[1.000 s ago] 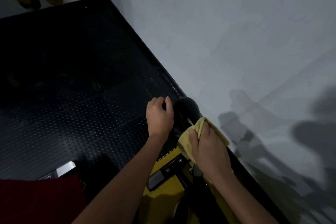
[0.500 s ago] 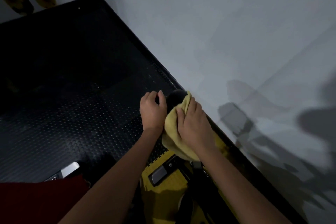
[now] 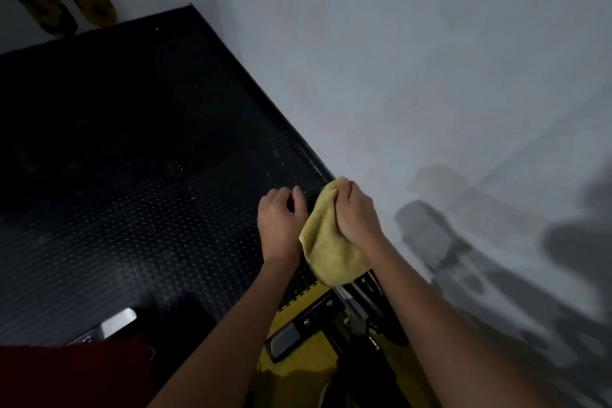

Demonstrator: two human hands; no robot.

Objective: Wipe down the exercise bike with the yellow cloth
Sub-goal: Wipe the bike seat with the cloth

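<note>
Two bare hands work side by side at the top of an exercise bike [image 3: 334,318] in a dim room. The right hand [image 3: 356,212] is closed around a yellow cloth [image 3: 326,248], bunching it over the bike's upper end so that the part beneath is hidden; the loose cloth hangs down toward the frame. The left hand [image 3: 281,219], just beside the cloth, curls its fingers over a dark part of the bike, though what it grips is hard to make out. Below the forearms show the bike's black bar and a grey pedal [image 3: 284,339] over a yellow mat [image 3: 298,364]. Black studded flooring [image 3: 132,209] spreads to the left, meeting a pale grey wall [image 3: 430,76] close on the right, where shadows fall. A red garment [image 3: 66,374] fills the lower left corner.
</note>
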